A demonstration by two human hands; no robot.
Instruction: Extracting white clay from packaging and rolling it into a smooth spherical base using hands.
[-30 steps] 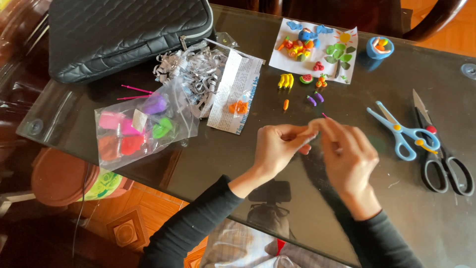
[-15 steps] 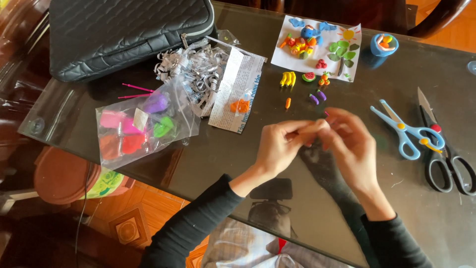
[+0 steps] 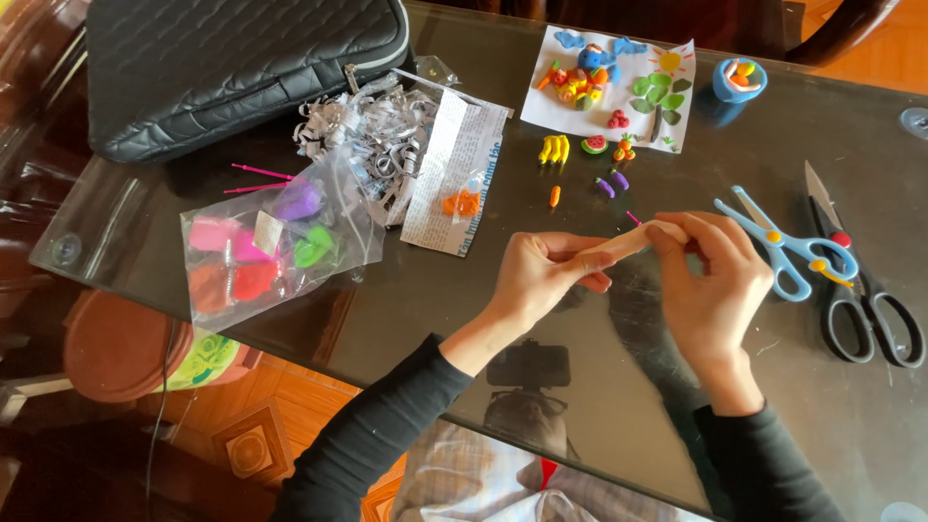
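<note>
Over a glass table (image 3: pixel 406 309), my left hand (image 3: pixel 543 274) and my right hand (image 3: pixel 710 280) meet at the fingertips. Between them they pinch a thin pale piece of clay (image 3: pixel 628 242), stretched into a short strip. A pink stick tip (image 3: pixel 633 218) pokes out just behind it. Both sleeves are black. Small clay figures lie beyond the hands: yellow bananas (image 3: pixel 553 148), a carrot (image 3: pixel 554 195), purple bits (image 3: pixel 612 183).
A clear bag of coloured clay lumps (image 3: pixel 271 246) lies at left, with shredded silver paper (image 3: pixel 362 130) and a black quilted case (image 3: pixel 242 63) behind. A white card with clay shapes (image 3: pixel 619 82), a blue cup (image 3: pixel 739 77), blue scissors (image 3: pixel 783 242) and black scissors (image 3: pixel 860 290) are at right.
The hands have stayed together and drifted slightly right. The pale clay strip between the fingertips now shows longer and more stretched out.
</note>
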